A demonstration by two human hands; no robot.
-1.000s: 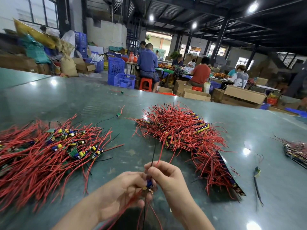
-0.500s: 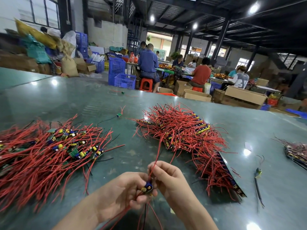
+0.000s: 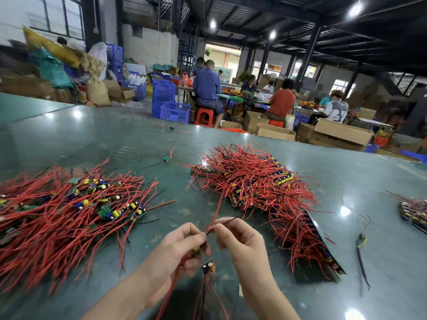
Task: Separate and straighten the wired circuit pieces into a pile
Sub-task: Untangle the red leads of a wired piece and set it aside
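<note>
Red wires spill over the green desk [image 3: 231, 139] in two heaps, a tangled heap [image 3: 64, 211] to the left and a neater pile [image 3: 261, 188] to the right. Between them, near the front edge, the left hand [image 3: 175, 257] grips a small circuit board [image 3: 208, 267] with its leads, while the right hand [image 3: 240, 243] fingers pinch its black wire [image 3: 225, 221].

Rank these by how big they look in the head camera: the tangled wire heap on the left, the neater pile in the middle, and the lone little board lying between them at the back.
1. tangled heap, partly cut off at the frame edge
2. neater pile, close behind; it lies farther off, so this order is unsure
3. lone board, clearly smallest
</note>
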